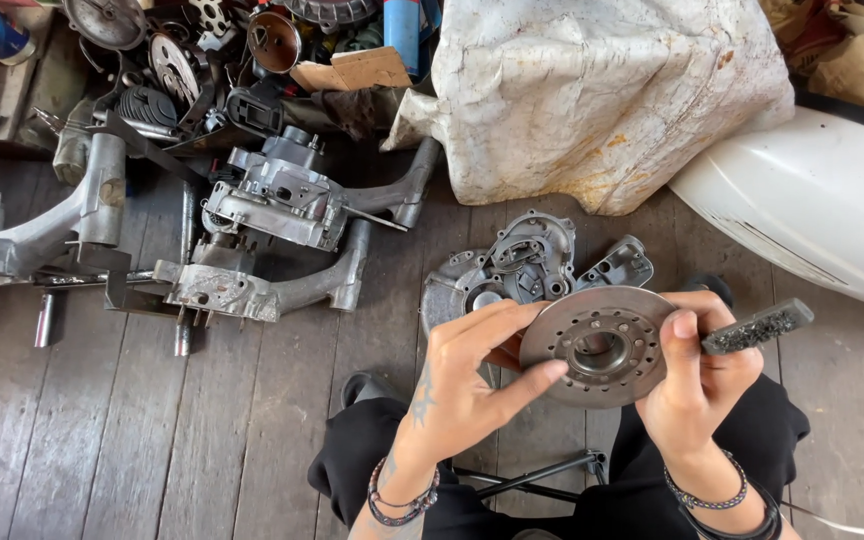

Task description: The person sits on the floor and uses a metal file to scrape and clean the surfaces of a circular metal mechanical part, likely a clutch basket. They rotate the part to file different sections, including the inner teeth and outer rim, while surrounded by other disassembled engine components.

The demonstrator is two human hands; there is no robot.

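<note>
Round metal disc [600,347], grey and drilled with a ring of small holes around a raised centre hub, sits between the 2 hands above the person's lap. The left hand [472,385] has its fingers [537,378] spread and laid flat along the disc's near-left rim, with the thumb up over the upper-left edge, so the fingers are apart yet pressed to the metal. The right hand [702,385] clamps the disc's right edge, thumb [682,345] lying across its face just right of the hub. Curled behind that thumb, the right fingers also close on a dark flat file [758,327], whose rough-faced blade juts out to the right, past the knuckles. Both wrists carry beaded bracelets [404,500].

Just beyond the left fingertips, behind the disc, lies a grey engine case half [527,262] on the wooden plank floor [102,440]. Farther off to the left of the left fingers rest 2 more engine cases with long swing arms [272,215], and beyond them a pile of dark engine parts [182,70]. Above the right fingers stands a crumpled white sack [602,90], and well right of it curves a white body panel [812,210]. Below the hands, black trousers [392,460] cover the person's knees.
</note>
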